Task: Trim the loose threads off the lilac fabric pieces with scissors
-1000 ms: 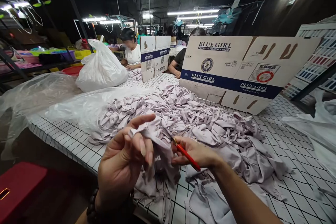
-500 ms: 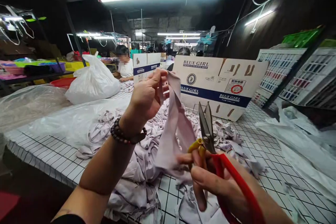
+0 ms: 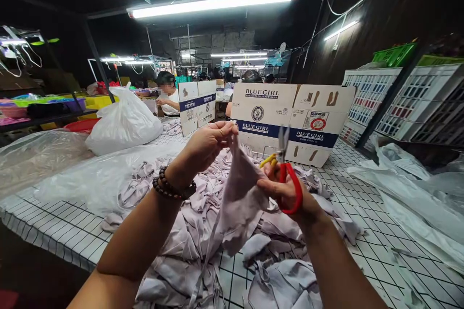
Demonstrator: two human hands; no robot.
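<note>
My left hand [image 3: 212,142], with a beaded bracelet on its wrist, is closed in a pinch on the top corner of a pale mauve cloth piece [image 3: 241,193]. The cloth hangs down, spread between both hands. My right hand [image 3: 281,186] holds red-handled scissors [image 3: 290,186], blades pointing up and slightly apart, away from the cloth. Its thumb and finger also pinch the cloth's right edge. Something yellow [image 3: 268,160] shows beside the scissors' pivot; I cannot tell what it is. Beneath my hands lies a heap of similar cloth pieces [image 3: 188,231].
A white checked tabletop [image 3: 366,193] carries the heap. Behind it stands a Blue Girl carton [image 3: 268,106]. Plastic bags lie left, including a full white bag [image 3: 125,118]; plastic sheeting [image 3: 398,183] lies right. White crates [image 3: 369,91] are stacked beyond. A person [image 3: 168,94] sits further back.
My right hand has moved up and away from me and now pinches the cloth's edge. My left hand is slightly lower in view. The cloth is now spread wider, and the view has shifted a little.
</note>
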